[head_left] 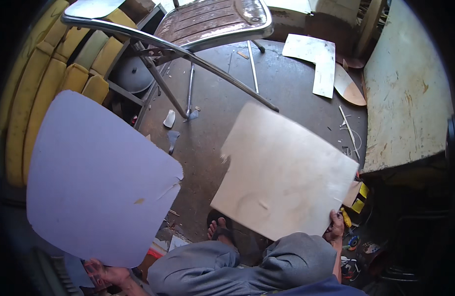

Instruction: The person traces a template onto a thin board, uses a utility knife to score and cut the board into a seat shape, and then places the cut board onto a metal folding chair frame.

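At the lower left, my left hand [114, 275] grips the bottom edge of a lilac board [94, 172] with rounded corners and a torn notch on its right side. A reddish item by those fingers is too unclear to name. My right hand [336, 227] holds a pale, roughly square board [282, 172] by its right edge near the lower corner; this board has a ragged notch at its left and a scuffed face. Both boards are apart, above my bent legs and sandalled foot [220, 227].
A metal folding chair [208, 22] stands ahead on the dark floor [178, 138]. Yellow pads [20, 123] and a round dark lid [131, 74] line the left. White cut pieces [316, 54], scraps and a large upright panel [405, 98] are at right, with small tools [346, 217] below.
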Demonstrator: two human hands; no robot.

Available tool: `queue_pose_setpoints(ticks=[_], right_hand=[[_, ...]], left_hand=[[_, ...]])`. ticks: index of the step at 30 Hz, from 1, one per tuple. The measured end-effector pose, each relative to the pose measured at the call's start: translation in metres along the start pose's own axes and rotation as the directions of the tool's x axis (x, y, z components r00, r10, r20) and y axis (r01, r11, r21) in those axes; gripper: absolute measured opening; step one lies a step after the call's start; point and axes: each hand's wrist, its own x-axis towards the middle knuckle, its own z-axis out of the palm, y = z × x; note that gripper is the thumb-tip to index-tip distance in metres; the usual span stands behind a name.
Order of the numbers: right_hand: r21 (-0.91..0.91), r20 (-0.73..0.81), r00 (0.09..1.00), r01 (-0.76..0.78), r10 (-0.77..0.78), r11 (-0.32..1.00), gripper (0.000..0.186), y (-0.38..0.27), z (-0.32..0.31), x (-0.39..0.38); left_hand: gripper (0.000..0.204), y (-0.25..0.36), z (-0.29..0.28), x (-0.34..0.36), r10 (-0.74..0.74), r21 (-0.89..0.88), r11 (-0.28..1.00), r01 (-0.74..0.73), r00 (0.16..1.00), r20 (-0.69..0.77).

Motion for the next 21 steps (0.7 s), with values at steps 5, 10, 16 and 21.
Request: queue_pose_setpoints(ticks=[5, 10, 16, 21], right_hand=[[-0.629, 0.009, 0.994, 0.09, -0.108, 0.772, 0.041, 0.041, 0.052, 0.058], [-0.741, 0.169, 0.948, 0.302, -0.269, 0.6, 0.035, 0.028, 0.138, 0.087], [-0.759, 0.146, 0.96, -0.045, 0.237, 0.65, 0.057, 0.013, 0.179, 0.066], [-0.736, 0.178, 0.981, 0.076, 0.083, 0.673, 0.059, 0.055, 0.162, 0.066]], left_hand=[[0.06, -0.066, 0.053, -0.027, -0.342, -0.087, 0.931, 0.354, 0.931, 0.125], [0.056, -0.166, 0.095, -0.107, -0.752, -0.292, 0.583, 0.758, 0.639, 0.16], [0.043, -0.282, 0.101, -0.187, -0.938, 0.437, -0.16, 0.885, -0.274, 0.212], [0.035, -0.266, 0.136, -0.183, -0.768, 0.714, -0.339, 0.613, -0.619, 0.167]])
